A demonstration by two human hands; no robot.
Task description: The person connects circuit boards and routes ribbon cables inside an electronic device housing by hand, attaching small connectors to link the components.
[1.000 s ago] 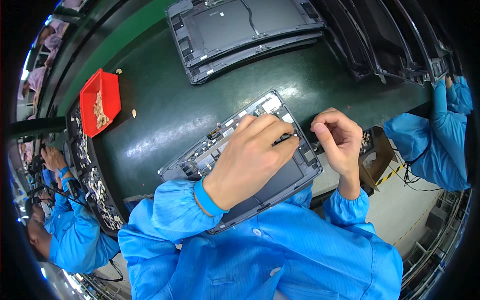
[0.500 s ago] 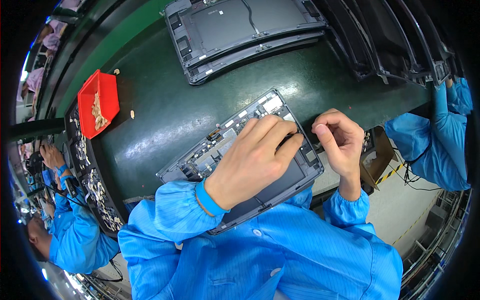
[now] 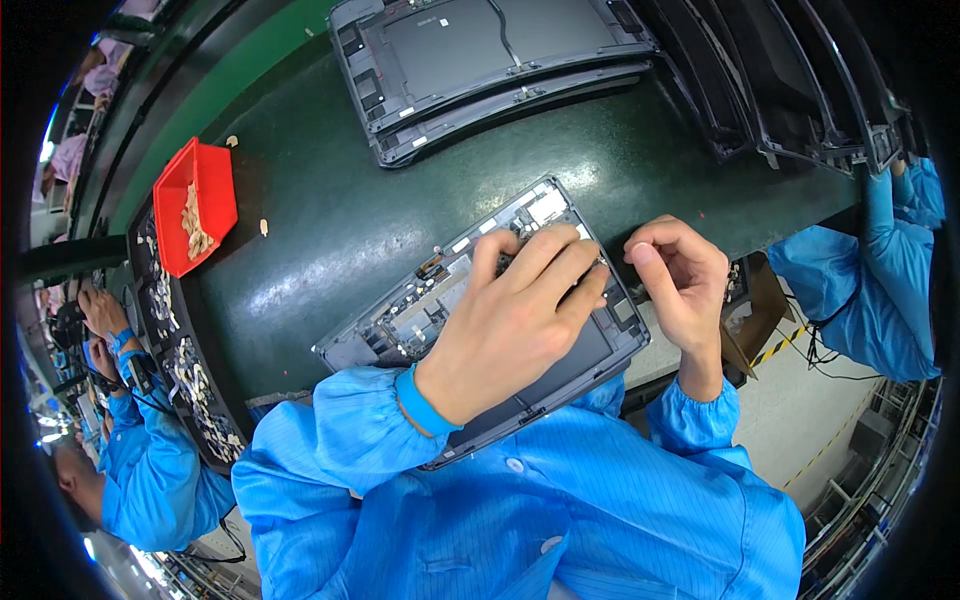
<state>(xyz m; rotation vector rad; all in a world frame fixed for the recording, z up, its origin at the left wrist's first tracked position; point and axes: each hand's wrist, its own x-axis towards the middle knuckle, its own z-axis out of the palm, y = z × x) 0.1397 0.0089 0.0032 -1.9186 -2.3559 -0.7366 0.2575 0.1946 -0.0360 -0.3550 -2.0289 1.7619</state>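
Note:
An opened flat dark grey electronic device [image 3: 415,318], like a tablet or laptop half, lies tilted in front of me with its circuit board bared. My left hand [image 3: 515,325], a blue band at its wrist, reaches across it with curled fingers bent down at the board's right part. Whatever its fingertips hold is hidden beneath them. Just past the device's right edge, my right hand [image 3: 685,290] is raised with thumb and forefinger brought together and the other fingers curled. Anything in that pinch is too small to make out.
Two similar grey housings [image 3: 450,75] lie stacked at the far edge, and several dark panels [image 3: 740,80] stand at the far right. A red bin [image 3: 222,190] holds small beige pieces. Beside it is a black tray [image 3: 225,400] of small parts. Co-workers' blue sleeves [image 3: 160,490] show left and right.
My left hand's forefinger has drawn back and bent more, and the other fingers have shifted slightly over the board. The right hand stays in place.

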